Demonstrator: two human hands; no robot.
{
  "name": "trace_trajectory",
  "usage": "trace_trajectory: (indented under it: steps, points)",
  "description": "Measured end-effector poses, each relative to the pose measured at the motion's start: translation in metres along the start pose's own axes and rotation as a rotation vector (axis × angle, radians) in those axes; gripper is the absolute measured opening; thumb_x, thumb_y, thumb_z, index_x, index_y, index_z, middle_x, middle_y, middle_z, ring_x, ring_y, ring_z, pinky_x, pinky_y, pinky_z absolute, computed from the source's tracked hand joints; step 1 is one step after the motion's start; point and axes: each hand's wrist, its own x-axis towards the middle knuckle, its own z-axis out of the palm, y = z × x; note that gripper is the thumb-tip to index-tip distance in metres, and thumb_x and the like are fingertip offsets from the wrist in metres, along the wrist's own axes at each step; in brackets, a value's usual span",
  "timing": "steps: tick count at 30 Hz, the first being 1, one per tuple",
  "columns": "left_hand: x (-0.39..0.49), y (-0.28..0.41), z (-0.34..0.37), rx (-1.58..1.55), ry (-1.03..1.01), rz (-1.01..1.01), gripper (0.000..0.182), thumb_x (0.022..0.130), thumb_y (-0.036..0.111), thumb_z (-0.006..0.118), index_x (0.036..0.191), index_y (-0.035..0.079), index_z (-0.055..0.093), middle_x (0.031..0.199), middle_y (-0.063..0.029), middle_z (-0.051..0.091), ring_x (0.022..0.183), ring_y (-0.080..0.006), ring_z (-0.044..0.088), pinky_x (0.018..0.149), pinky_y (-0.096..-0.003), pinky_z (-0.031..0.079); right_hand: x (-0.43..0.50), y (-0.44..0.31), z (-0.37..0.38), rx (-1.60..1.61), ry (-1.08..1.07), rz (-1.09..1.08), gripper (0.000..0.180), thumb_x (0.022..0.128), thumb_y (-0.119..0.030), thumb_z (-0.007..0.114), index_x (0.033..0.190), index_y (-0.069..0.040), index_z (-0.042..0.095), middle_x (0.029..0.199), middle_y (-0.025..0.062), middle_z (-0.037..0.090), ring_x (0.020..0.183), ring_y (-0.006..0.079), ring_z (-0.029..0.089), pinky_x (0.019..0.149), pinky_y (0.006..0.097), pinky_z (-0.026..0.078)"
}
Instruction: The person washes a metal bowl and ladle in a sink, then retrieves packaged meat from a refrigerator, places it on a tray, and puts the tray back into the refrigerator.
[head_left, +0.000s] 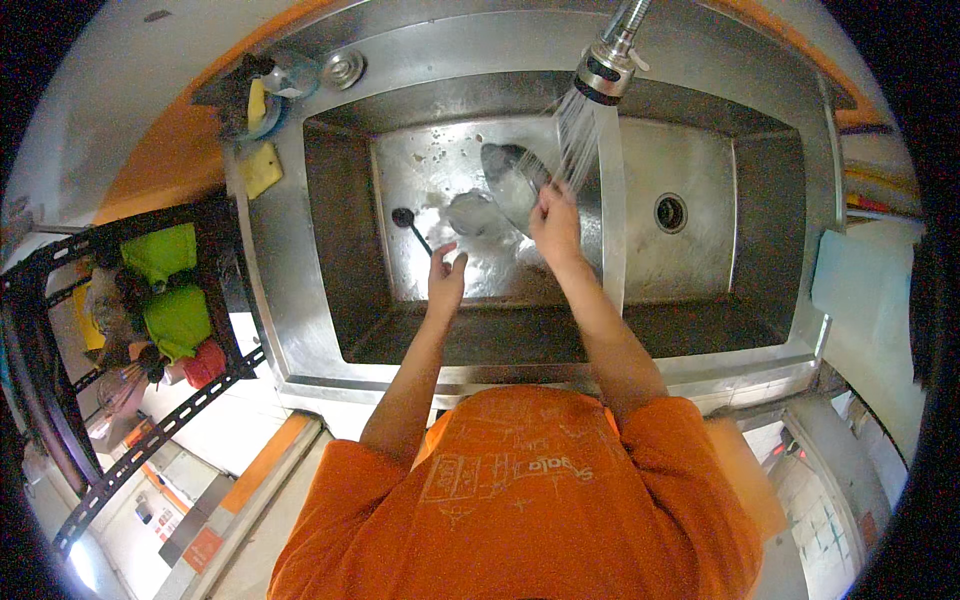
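Inside the left basin of a stainless steel sink (352, 322), my right hand (556, 225) grips the rim of a shiny rounded vessel (514, 180), which looks like a metal bowl held tilted. Water from the spray head (600, 75) runs down onto the vessel and my fingers. My left hand (447, 281) hovers at the near side of that basin, thumb and fingers apart. Just beyond its fingertips lies a black long-handled spoon (405, 218); whether they touch it I cannot tell. A clear round piece (474, 213), blurred by splashing water, rests between spoon and vessel.
A divider (611, 247) separates the right basin, which has a drain (670, 214). Yellow sponges (260, 169) and a metal strainer (343, 70) sit on the left rim. A black rack (172, 409) with green cloths (176, 322) stands left; a light-blue board (859, 277) lies right.
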Motion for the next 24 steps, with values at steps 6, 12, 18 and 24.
trace_trajectory:
  steps: [6,12,18,24]
  points:
    - [0.042,0.074,0.019,0.227,0.125,0.080,0.069,0.084,0.054,0.068,0.124,0.000,0.055,0.091,-0.0038,0.055,0.076,-0.0123,0.047,0.069,-0.0278,0.043,0.042,-0.008,-0.049,0.261,-0.059,0.347,0.017,0.085,-0.012,0.063,0.088,0.000,0.052,0.073,0.0178,0.058,0.070,0.0351,0.062,0.064,0.0444,0.047]
    - [0.029,0.124,0.040,-0.474,-0.309,-0.218,0.055,0.099,0.039,0.050,0.135,-0.001,0.045,0.125,-0.0162,0.059,0.105,-0.0269,0.063,0.086,-0.0375,0.055,0.045,-0.016,-0.051,0.628,-0.135,0.518,0.030,0.094,-0.016,0.060,0.117,-0.002,0.046,0.113,0.0107,0.061,0.096,0.0250,0.063,0.085,0.0357,0.053]
    - [0.018,0.138,0.045,-0.574,-0.193,-0.120,0.046,0.100,0.027,0.046,0.134,-0.002,0.043,0.124,-0.0207,0.058,0.103,-0.0314,0.064,0.083,-0.0429,0.057,0.040,-0.046,-0.064,0.013,-0.106,-0.104,0.032,0.092,-0.016,0.059,0.117,0.003,0.054,0.114,0.0258,0.062,0.104,0.0431,0.061,0.097,0.0514,0.045]
    - [0.025,0.147,0.026,-0.359,-0.184,-0.097,0.042,0.098,0.020,0.042,0.132,-0.004,0.043,0.119,-0.0204,0.059,0.097,-0.0323,0.065,0.078,-0.0446,0.058,0.041,-0.047,-0.075,-0.151,-0.679,-0.273,0.037,0.090,-0.029,0.063,0.111,0.000,0.065,0.121,0.0232,0.061,0.122,0.0389,0.053,0.113,0.0529,0.029]
